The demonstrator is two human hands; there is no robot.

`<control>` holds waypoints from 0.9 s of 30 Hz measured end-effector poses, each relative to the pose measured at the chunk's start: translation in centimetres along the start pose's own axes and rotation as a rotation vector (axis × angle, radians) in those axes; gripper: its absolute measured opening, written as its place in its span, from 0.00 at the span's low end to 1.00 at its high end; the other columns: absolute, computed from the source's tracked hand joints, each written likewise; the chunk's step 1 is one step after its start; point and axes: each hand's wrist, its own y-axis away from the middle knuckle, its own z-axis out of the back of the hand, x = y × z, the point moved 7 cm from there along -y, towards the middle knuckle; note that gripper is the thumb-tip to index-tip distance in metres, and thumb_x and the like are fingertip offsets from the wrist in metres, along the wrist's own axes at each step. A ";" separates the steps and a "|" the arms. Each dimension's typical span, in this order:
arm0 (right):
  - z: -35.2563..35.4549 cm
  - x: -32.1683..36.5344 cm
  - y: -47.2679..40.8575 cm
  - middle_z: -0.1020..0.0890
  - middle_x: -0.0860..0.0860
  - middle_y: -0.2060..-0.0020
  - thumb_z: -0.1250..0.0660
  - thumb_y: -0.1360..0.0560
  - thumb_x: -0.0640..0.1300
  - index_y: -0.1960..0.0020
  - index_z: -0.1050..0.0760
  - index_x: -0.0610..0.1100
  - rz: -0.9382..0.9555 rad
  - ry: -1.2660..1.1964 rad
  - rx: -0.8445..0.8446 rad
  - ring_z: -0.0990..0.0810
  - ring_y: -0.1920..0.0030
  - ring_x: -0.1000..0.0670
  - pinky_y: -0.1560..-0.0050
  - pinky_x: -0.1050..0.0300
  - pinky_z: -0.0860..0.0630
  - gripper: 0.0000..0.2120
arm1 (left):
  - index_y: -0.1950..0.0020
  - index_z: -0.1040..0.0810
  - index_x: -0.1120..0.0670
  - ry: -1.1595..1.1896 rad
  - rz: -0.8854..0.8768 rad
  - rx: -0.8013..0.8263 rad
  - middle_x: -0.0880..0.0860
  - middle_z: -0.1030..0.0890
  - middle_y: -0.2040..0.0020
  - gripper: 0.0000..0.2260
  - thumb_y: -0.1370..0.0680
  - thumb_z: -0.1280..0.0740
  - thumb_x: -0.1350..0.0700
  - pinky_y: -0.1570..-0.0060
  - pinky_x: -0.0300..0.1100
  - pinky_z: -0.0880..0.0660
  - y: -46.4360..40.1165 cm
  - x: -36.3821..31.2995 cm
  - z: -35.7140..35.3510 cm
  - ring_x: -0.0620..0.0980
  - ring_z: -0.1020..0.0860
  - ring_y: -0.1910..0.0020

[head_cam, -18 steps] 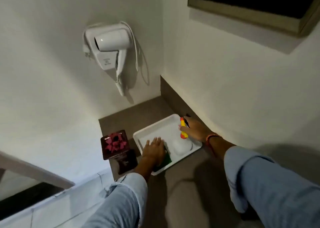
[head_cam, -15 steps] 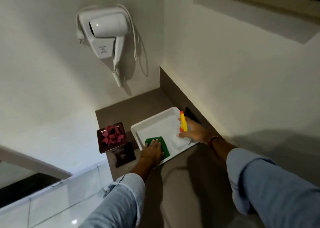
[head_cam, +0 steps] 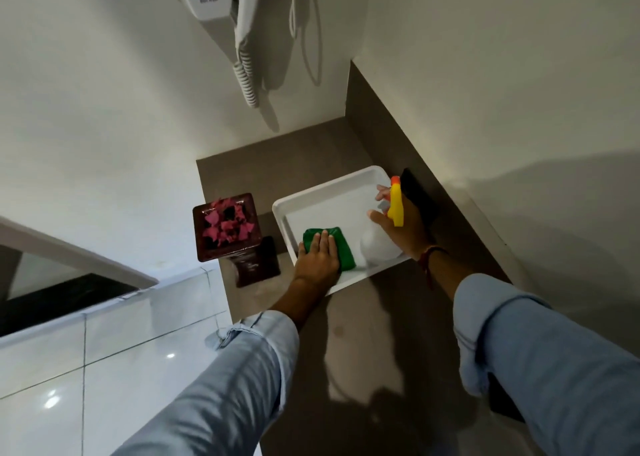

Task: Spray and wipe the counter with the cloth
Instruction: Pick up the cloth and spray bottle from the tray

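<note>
Left hand (head_cam: 318, 260): lies flat, fingers stretched out, pressing on the cloth at the lower left corner of the tray; not closed around anything.
Right hand (head_cam: 405, 229): wrapped around the neck of the spray bottle, at the right side of the tray; a red band sits on the wrist.
Cloth (head_cam: 341, 248): green, bunched, inside the tray, partly under the left hand, just left of the bottle.
Spray bottle (head_cam: 379, 246): white body resting in the lower right corner of the tray, yellow and orange trigger head pointing toward the top of the frame.
Tray (head_cam: 329, 192): white, rectangular, with a raised rim, on the tabletop at the centre of the frame, set at an angle.
Tabletop (head_cam: 367, 334): brown, running from the centre down to the bottom of the frame.
Flower holder (head_cam: 227, 227): dark red, square, with pink petals, just left of the tray.
Hair dryer (head_cam: 221, 2): white, on the wall, at the top of the frame, coiled cord hanging below.
Sleeves: light blue, rolled back on both arms.
</note>
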 end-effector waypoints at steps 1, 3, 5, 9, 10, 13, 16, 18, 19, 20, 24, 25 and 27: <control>-0.2 -0.1 -0.1 0.23 0.40 0.37 0.30 0.25 0.38 0.33 0.31 0.34 -0.004 -0.015 -0.007 0.22 0.39 0.42 0.35 0.46 0.24 0.23 | 0.19 0.50 0.66 0.006 0.007 -0.007 0.66 0.46 0.19 0.26 0.13 0.48 0.55 0.25 0.69 0.42 0.0 -0.1 0.0 0.65 0.46 0.19; -0.5 -0.1 0.0 0.23 0.40 0.36 0.34 0.25 0.37 0.34 0.30 0.36 -0.029 -0.054 -0.044 0.22 0.38 0.41 0.37 0.48 0.24 0.21 | 0.19 0.50 0.65 0.023 0.015 -0.006 0.65 0.45 0.19 0.27 0.14 0.47 0.54 0.25 0.69 0.42 0.0 0.0 -0.1 0.64 0.45 0.19; -0.5 0.1 0.4 0.21 0.40 0.39 0.37 0.27 0.38 0.34 0.29 0.36 -0.054 -0.097 -0.100 0.21 0.41 0.42 0.39 0.53 0.23 0.21 | 0.18 0.50 0.64 0.036 0.014 -0.018 0.64 0.46 0.18 0.27 0.14 0.47 0.53 0.24 0.67 0.44 0.0 0.3 0.0 0.63 0.46 0.18; 0.0 2.2 0.4 0.18 0.42 0.49 0.36 0.26 0.33 0.33 0.29 0.32 0.023 -0.083 -0.187 0.18 0.50 0.45 0.52 0.75 0.26 0.22 | 0.18 0.50 0.63 0.122 -0.003 -0.145 0.62 0.44 0.18 0.29 0.15 0.43 0.54 0.21 0.61 0.45 1.1 0.8 2.5 0.60 0.45 0.18; 0.2 3.1 0.3 0.20 0.45 0.51 0.35 0.25 0.32 0.31 0.30 0.32 0.049 -0.084 -0.188 0.20 0.52 0.49 0.55 0.80 0.28 0.22 | 0.18 0.49 0.63 0.157 0.005 -0.192 0.62 0.44 0.18 0.29 0.16 0.42 0.55 0.20 0.59 0.45 1.6 1.0 3.3 0.60 0.44 0.19; 0.9 5.9 1.0 0.21 0.52 0.51 0.34 0.25 0.36 0.32 0.28 0.38 0.058 -0.130 -0.190 0.23 0.56 0.59 0.56 0.79 0.28 0.21 | 0.19 0.47 0.63 0.226 0.022 -0.319 0.63 0.40 0.19 0.30 0.17 0.38 0.58 0.21 0.57 0.43 4.2 1.4 5.4 0.61 0.40 0.20; 1.0 9.2 4.1 0.20 0.52 0.53 0.33 0.26 0.38 0.39 0.24 0.41 0.114 -0.149 -0.187 0.21 0.57 0.58 0.50 0.63 0.20 0.16 | 0.20 0.43 0.63 0.268 0.029 -0.416 0.64 0.35 0.22 0.30 0.19 0.35 0.59 0.24 0.56 0.35 8.7 2.0 6.4 0.63 0.33 0.24; 0.5 10.8 6.6 0.19 0.50 0.54 0.33 0.28 0.39 0.44 0.22 0.40 0.143 -0.165 -0.175 0.20 0.55 0.52 0.49 0.54 0.19 0.13 | 0.21 0.40 0.63 0.321 0.040 -0.463 0.63 0.31 0.24 0.31 0.20 0.32 0.57 0.28 0.55 0.31 11.6 2.7 6.4 0.63 0.28 0.28; 0.1 11.3 7.9 0.18 0.47 0.54 0.33 0.29 0.40 0.46 0.21 0.40 0.152 -0.163 -0.165 0.19 0.54 0.49 0.48 0.52 0.19 0.12 | 0.21 0.38 0.63 0.355 0.055 -0.480 0.63 0.28 0.26 0.31 0.20 0.32 0.55 0.30 0.54 0.28 13.0 3.2 6.2 0.63 0.26 0.29; -0.5 11.8 9.2 0.16 0.45 0.54 0.33 0.30 0.41 0.48 0.20 0.39 0.163 -0.159 -0.148 0.18 0.54 0.47 0.49 0.52 0.19 0.12 | 0.21 0.38 0.62 0.395 0.082 -0.484 0.63 0.27 0.27 0.30 0.20 0.32 0.53 0.33 0.54 0.26 14.4 3.8 5.7 0.62 0.24 0.31; -5.2 13.8 15.5 0.15 0.40 0.61 0.34 0.29 0.44 0.56 0.19 0.38 0.161 -0.097 0.030 0.17 0.59 0.40 0.57 0.46 0.19 0.10 | 0.21 0.39 0.59 0.508 0.253 -0.420 0.63 0.23 0.32 0.27 0.17 0.38 0.49 0.43 0.54 0.21 21.0 6.5 2.2 0.63 0.20 0.39; -6.7 14.0 17.0 0.16 0.40 0.64 0.35 0.29 0.46 0.59 0.20 0.39 0.143 -0.067 0.078 0.18 0.62 0.39 0.60 0.45 0.20 0.11 | 0.21 0.39 0.59 0.525 0.287 -0.405 0.63 0.21 0.34 0.26 0.16 0.40 0.49 0.45 0.54 0.20 22.2 7.1 1.4 0.62 0.19 0.41; -9.5 14.8 19.6 0.18 0.42 0.68 0.36 0.31 0.48 0.64 0.23 0.40 0.100 -0.026 0.189 0.20 0.66 0.40 0.66 0.47 0.23 0.12 | 0.24 0.35 0.59 0.610 0.351 -0.440 0.61 0.18 0.39 0.23 0.16 0.40 0.51 0.49 0.50 0.20 24.9 8.0 0.5 0.60 0.18 0.46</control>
